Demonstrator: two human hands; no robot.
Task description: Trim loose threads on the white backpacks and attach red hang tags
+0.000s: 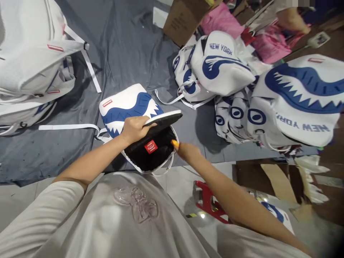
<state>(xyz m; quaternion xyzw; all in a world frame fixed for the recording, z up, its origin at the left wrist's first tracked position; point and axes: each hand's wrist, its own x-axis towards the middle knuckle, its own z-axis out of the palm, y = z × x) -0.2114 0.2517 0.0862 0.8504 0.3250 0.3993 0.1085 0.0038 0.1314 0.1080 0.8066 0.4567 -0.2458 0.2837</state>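
Observation:
A white backpack (125, 96) with a blue shark-mouth print lies on the grey cloth in front of me, its black-lined main compartment gaping toward me. Inside the lining shows a red label (151, 146). My left hand (135, 129) grips the raised edge of the bag's opening, thumb on the black inner side. At the right rim of the opening is my right hand (185, 152), closed around a small orange tool (175, 143). The tool's tip points into the bag; most of it is hidden by the fingers, so its kind is unclear.
White backpacks are piled at left (32, 64). More printed backpacks (301, 100) stand at right. Behind them are a cardboard box (185, 21), pink bags (221, 19) and another person's arm (292, 19). A red stool (211, 202) stands on the floor below the grey-covered table (129, 43).

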